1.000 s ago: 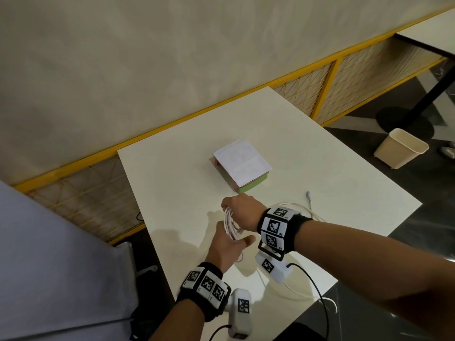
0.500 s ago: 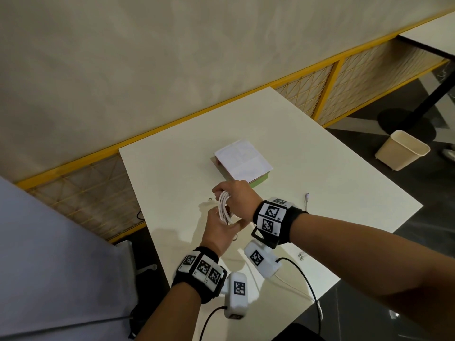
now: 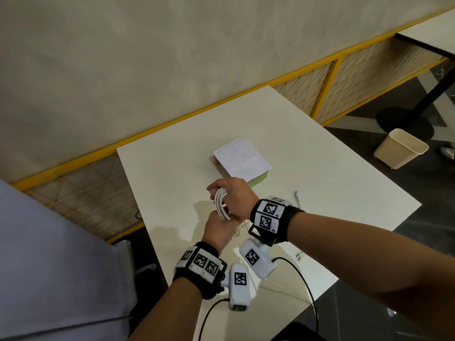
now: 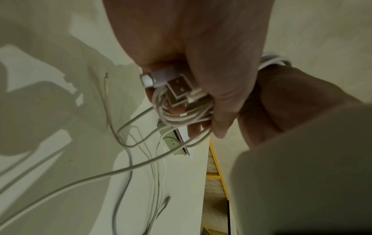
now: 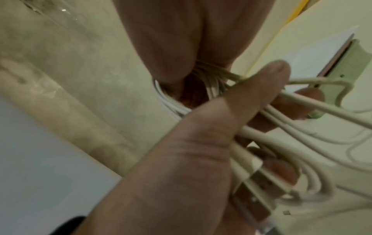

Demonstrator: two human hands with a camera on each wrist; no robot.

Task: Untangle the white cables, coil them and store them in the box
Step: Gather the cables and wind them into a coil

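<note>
A coil of white cable [image 3: 221, 205] stands upright between my two hands above the table's near half. My right hand [image 3: 234, 195] grips the top of the coil, its loops passing round the fingers [image 5: 201, 82]. From below, my left hand [image 3: 218, 230] pinches the loops and two USB plugs [image 4: 179, 87] between thumb [image 4: 221, 98] and fingers. Loose cable [image 4: 128, 159] trails from the coil onto the table, one end plug [image 3: 297, 195] lying to the right. The green box [image 3: 242, 161], covered by a white sheet, sits just beyond my hands.
The white table [image 3: 344, 193] ends close on the right and the near side. A cream waste bin [image 3: 400, 148] stands on the dark floor at the right. A yellow-framed mesh rail [image 3: 320, 77] runs behind the table. Another small plug [image 3: 299, 255] lies by the near edge.
Both hands have lifted and moved toward the box with the coil. My left hand has closed up under the coil, and the trailing cable has drawn in.
</note>
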